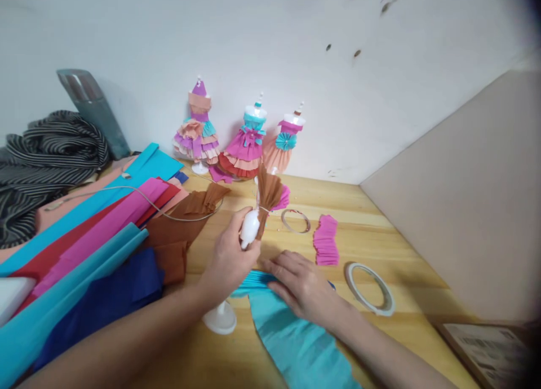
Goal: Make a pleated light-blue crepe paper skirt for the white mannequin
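Observation:
My left hand (232, 245) is closed around a small white mannequin (250, 226). Brown crepe paper (269, 191) is gathered and tied to it with a pale thread, fanning out at the top. Below that hand a round white stand base (220, 319) rests on the table; the hand hides whether it joins the mannequin. My right hand (298, 282) lies low over a turquoise crepe paper strip (296, 338), its thumb and fingers closed about the pleated upper edge. The strip spreads toward me, partly under the right forearm.
Three mannequins in paper dresses (196, 124) stand against the wall. Coloured crepe paper (97, 231) piles up at left, with a cable (147, 200) across it. A pink pleated piece (326, 240), a tape roll (370, 289) and a thin ring (296, 221) lie right on the wooden table.

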The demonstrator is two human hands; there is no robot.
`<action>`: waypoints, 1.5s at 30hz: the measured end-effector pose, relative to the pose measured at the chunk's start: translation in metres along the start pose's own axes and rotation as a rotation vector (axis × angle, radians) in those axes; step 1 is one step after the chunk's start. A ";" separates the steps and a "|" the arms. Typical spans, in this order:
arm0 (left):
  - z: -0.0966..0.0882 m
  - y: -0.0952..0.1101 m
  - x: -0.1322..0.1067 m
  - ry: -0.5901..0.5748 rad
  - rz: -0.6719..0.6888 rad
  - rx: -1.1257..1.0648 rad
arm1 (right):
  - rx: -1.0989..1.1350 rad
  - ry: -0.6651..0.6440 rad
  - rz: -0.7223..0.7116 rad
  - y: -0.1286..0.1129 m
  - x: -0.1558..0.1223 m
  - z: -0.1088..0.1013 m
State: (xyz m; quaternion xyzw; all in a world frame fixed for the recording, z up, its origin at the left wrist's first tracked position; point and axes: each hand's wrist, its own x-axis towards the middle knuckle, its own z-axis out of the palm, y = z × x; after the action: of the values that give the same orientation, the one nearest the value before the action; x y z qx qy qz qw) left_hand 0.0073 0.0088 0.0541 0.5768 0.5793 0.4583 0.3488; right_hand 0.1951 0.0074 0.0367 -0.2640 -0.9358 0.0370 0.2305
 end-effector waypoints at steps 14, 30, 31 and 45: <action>-0.006 0.006 -0.014 0.120 0.665 0.353 | 0.713 0.627 0.619 -0.042 0.035 -0.038; 0.002 -0.001 -0.014 0.267 0.778 0.471 | 1.297 0.576 0.874 -0.026 0.047 -0.032; 0.002 -0.001 -0.014 0.264 0.786 0.486 | 1.290 0.566 0.864 -0.026 0.046 -0.032; 0.002 0.005 -0.015 0.116 0.626 0.316 | 1.033 0.640 0.832 -0.015 0.039 -0.024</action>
State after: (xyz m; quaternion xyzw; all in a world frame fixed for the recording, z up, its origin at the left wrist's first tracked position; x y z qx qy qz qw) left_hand 0.0125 -0.0058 0.0567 0.7461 0.4572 0.4798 0.0645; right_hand 0.1692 0.0132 0.0770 -0.4530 -0.5083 0.4787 0.5544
